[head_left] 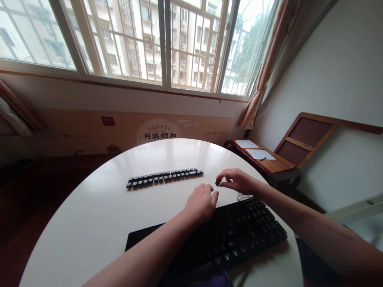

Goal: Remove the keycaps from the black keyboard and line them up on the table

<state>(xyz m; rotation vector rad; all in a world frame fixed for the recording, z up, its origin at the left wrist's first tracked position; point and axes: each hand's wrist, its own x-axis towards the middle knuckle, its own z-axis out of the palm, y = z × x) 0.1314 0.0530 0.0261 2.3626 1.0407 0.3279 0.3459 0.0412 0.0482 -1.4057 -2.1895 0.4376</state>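
keycap [217, 183] pinched between right hand's [236, 180] fingertips, above the table [89, 215].

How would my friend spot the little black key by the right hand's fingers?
Start at the white table, and look past the big black keyboard to the right hand. The little key is pinched in its fingertips. The other loose keys lie in two rows; this one is apart.
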